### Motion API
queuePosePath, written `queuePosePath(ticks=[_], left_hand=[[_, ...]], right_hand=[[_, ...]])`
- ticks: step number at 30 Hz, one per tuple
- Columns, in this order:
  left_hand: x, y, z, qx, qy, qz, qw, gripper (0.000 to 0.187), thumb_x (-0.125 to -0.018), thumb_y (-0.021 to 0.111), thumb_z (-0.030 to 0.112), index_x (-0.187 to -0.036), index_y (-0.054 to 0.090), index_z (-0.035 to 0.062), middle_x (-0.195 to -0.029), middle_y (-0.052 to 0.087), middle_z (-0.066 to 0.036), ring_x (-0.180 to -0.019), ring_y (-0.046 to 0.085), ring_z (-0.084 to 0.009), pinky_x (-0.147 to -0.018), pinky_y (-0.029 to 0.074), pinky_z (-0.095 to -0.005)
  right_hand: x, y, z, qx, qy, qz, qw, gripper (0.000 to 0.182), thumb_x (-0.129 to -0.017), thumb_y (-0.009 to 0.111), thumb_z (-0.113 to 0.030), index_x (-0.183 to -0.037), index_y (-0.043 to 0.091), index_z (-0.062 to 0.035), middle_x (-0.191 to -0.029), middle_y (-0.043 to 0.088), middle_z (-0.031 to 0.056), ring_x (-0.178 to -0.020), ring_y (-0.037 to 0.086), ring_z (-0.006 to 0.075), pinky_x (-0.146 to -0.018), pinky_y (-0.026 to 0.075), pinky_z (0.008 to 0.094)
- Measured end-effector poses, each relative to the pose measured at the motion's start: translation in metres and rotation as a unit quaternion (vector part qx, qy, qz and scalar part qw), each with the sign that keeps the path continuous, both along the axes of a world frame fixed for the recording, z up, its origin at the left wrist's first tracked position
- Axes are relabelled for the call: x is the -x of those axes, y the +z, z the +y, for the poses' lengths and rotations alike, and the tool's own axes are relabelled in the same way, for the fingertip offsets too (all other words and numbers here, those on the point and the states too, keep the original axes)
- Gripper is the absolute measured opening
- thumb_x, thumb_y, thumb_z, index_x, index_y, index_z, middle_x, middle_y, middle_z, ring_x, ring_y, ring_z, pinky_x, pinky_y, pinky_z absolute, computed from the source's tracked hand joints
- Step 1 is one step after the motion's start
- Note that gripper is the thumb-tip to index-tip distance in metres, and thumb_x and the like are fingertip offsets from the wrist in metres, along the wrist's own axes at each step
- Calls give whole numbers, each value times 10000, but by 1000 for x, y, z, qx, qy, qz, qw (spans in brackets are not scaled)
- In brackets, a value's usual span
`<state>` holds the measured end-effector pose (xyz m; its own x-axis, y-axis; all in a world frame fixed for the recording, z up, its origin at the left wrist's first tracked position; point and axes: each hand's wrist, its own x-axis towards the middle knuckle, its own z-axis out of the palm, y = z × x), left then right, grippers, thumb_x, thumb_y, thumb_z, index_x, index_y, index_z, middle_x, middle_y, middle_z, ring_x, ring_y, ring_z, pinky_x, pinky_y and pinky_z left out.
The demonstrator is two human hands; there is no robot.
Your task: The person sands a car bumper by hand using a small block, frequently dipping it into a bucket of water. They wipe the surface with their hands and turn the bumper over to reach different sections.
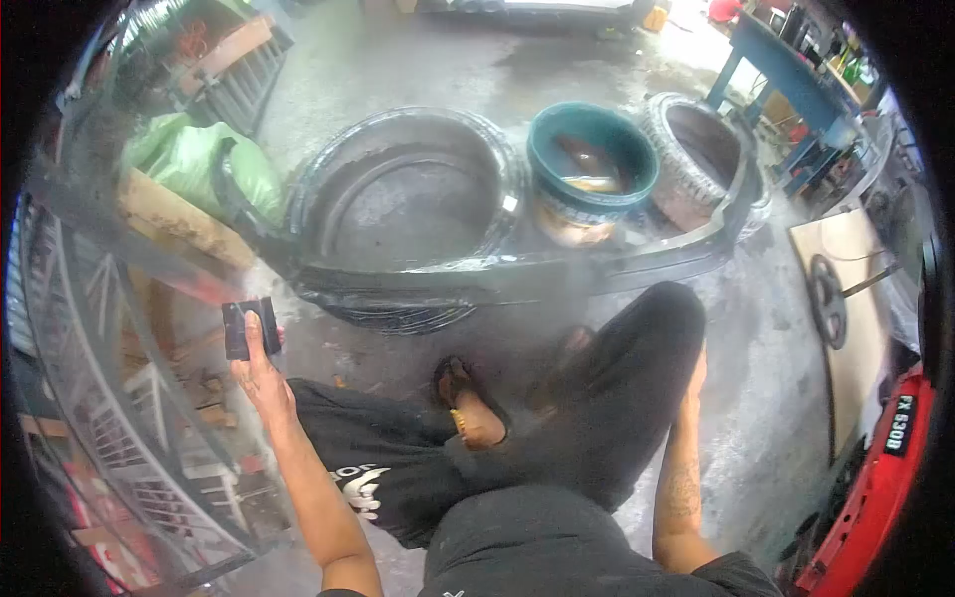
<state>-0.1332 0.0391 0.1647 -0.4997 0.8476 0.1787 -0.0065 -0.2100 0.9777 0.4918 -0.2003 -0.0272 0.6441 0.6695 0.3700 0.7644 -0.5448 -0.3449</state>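
Note:
My left hand (261, 373) grips a black square pad (236, 333), which looks like folded sandpaper, with the thumb laid across its face. In front of my knees a long curved black panel (517, 282), like a car bumper, stretches from side to side; the pad is apart from it, below its left end. My right hand (699, 373) lies along the outer side of my raised knee, its fingers mostly hidden behind the leg. Beyond the panel stands a teal bucket (645, 189) with murky liquid and something pale in it.
A large tyre (308, 189) lies behind the panel, and another tyre (681, 149) is right of the bucket. A green plastic bag (244, 169) sits at left above metal frames (119, 398). At right are a blue bench (771, 60), a board (846, 249) and a red car part (885, 497).

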Motion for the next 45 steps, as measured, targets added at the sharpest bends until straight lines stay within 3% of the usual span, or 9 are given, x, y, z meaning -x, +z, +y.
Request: queuePosePath(ticks=[5, 9, 11, 17, 20, 22, 30, 34, 45], left_hand=[[-11, 76, -17, -36, -16, 135, 990, 419, -1055, 710, 274, -1362, 678, -10, -1290, 749, -74, -854, 677, -138, -753, 561, -294], [-43, 102, -43, -8, -45, 201, 979, 462, -1039, 727, 254, -1414, 660, -7, -1360, 716, -86, -1054, 683, -154, -905, 553, -292], [-55, 104, -49, -9, -41, 334, 942, 492, -1020, 752, 264, -1419, 665, -10, -1357, 715, -94, -1115, 674, -170, -1004, 505, -294], [-65, 51, -28, 35, -62, 241, 968, 537, -971, 813, 135, -1452, 623, -7, -1182, 708, -68, -1067, 648, -143, -970, 503, -280], [-77, 14, -8, 118, -82, 183, 973, 464, -970, 812, 150, -1376, 660, -17, -1208, 657, -74, -1085, 633, -144, -948, 507, -280], [-77, -10, 11, 119, -133, 246, 953, 463, -934, 832, 125, -1341, 669, -25, -1194, 628, -82, -1090, 622, -151, -924, 520, -278], [-102, -43, 73, 157, -201, 174, 951, 512, -855, 847, 105, -1319, 677, -29, -1259, 549, -86, -1117, 604, -196, -912, 532, -296], [-109, -35, 73, 249, -128, 82, 957, 555, -844, 897, 207, -1298, 686, -30, -1222, 559, -106, -1104, 599, -195, -962, 493, -314], [-122, 0, -47, 291, 103, 132, 942, 648, -824, 897, 357, -1267, 670, -56, -1201, 586, -150, -1089, 611, -255, -984, 487, -364]], right_hand=[[31, -77, -9, 33, -31, 39, 998, 382, -1060, 520, -139, -1422, 597, -45, -1336, 667, 174, -1212, 653, 356, -1025, 510, 443], [33, -91, -12, 35, -34, 50, 998, 386, -1062, 522, -145, -1427, 593, -43, -1344, 662, 173, -1221, 648, 352, -1032, 505, 441], [36, -96, -12, 39, -32, 54, 997, 388, -1063, 523, -148, -1429, 592, -42, -1348, 660, 173, -1225, 645, 351, -1035, 503, 440], [55, -101, -25, 71, -19, 61, 995, 394, -1066, 525, -158, -1437, 587, -39, -1361, 653, 172, -1237, 637, 345, -1045, 495, 437], [64, -97, -44, 95, -23, 69, 993, 398, -1068, 526, -163, -1441, 584, -37, -1368, 650, 171, -1244, 633, 342, -1050, 491, 435], [73, -92, -57, 116, -28, 77, 990, 400, -1069, 527, -166, -1443, 583, -36, -1372, 647, 171, -1248, 630, 341, -1053, 489, 434], [96, -53, -66, 222, -36, 108, 969, 410, -1073, 531, -179, -1453, 576, -32, -1389, 638, 170, -1265, 619, 333, -1066, 479, 430], [90, -33, -64, 264, -24, 118, 957, 415, -1075, 532, -185, -1459, 573, -30, -1398, 634, 169, -1273, 614, 330, -1072, 473, 427], [18, -41, -35, 285, 98, 107, 948, 431, -1081, 537, -203, -1472, 564, -24, -1421, 621, 167, -1296, 599, 320, -1090, 459, 421]])
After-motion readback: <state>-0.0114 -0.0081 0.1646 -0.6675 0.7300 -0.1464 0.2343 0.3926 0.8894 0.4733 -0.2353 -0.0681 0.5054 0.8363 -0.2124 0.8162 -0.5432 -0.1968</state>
